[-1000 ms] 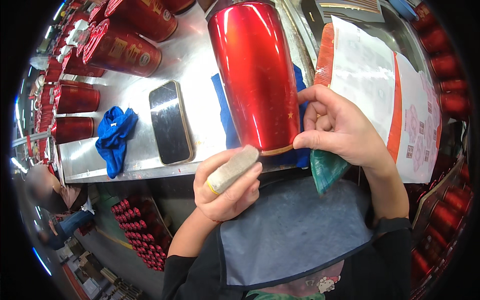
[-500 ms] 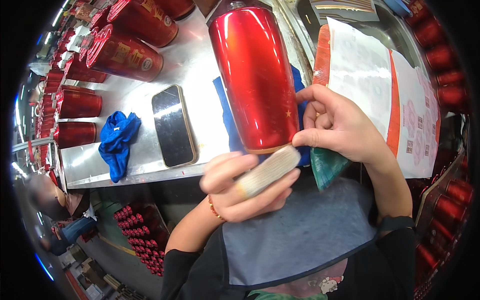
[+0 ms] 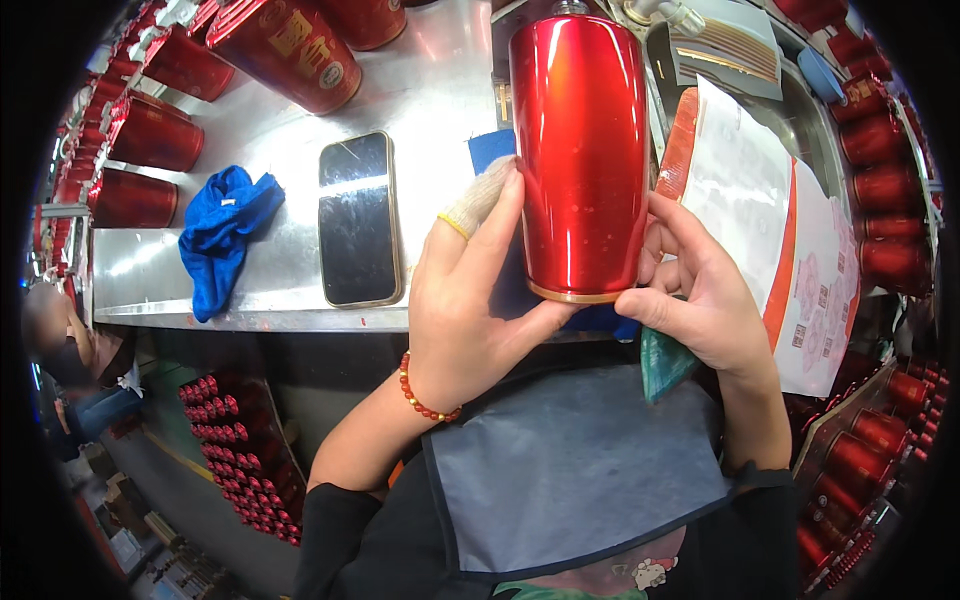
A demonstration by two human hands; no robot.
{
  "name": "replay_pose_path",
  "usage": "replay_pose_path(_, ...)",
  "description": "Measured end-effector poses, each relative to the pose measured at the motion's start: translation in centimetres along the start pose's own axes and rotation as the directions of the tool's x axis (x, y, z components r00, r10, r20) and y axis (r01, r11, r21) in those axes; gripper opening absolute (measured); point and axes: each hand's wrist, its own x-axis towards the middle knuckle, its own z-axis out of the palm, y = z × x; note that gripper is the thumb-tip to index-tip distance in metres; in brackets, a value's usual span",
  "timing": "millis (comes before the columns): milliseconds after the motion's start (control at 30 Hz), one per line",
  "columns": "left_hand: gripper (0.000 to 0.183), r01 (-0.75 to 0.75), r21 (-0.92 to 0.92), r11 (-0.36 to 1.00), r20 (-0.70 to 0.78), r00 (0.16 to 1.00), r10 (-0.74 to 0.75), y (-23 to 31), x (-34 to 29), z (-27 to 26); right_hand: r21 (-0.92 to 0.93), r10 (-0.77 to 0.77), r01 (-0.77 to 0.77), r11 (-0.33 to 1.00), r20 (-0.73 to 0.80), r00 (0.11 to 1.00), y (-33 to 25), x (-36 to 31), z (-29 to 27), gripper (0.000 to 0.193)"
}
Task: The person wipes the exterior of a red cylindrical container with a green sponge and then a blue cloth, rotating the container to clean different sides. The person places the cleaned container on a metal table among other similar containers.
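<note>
A glossy red bottle (image 3: 580,150) with a metal-looking neck at its far end and a gold-coloured rim at its near end fills the middle of the head view. My left hand (image 3: 455,290) grips its left side, the fingers along the wall and the thumb at the near rim. A knitted pale cover with a yellow edge wraps a finger of that hand. At the lower right of the bottle, my right hand (image 3: 700,290) holds it with curled fingers and the thumb by the rim. Blue cloth (image 3: 490,150) shows beneath the bottle.
Left on the metal table lie a phone (image 3: 358,220) and a crumpled blue cloth (image 3: 225,235). Several red printed containers (image 3: 285,50) stand beyond. To the right are a printed plastic bag (image 3: 735,170) and a sink (image 3: 800,110). Racks of red bottles (image 3: 885,430) flank me; a person (image 3: 85,345) is far left.
My left hand has gone from below the bottle's near end up to its left side. The bottle has turned, and the small gold star no longer shows. My view has shifted.
</note>
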Motion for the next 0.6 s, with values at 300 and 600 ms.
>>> replay_pose_path(300, 0.091, 0.198, -0.383, 0.902, 0.08, 0.98, -0.182, -0.8, -1.1, 0.3, 0.14, 0.061, -0.06, 0.988, 0.002, 0.998, -0.2, 0.0, 0.0, 0.085)
replay_pose_path(600, 0.086, 0.257, -0.442, 0.859, 0.069, 0.965, -0.253, -0.4, -1.3, 1.1, 0.198, 0.045, -0.043, 0.979, -0.007, 0.999, -0.1, 0.1, 0.2, 0.084)
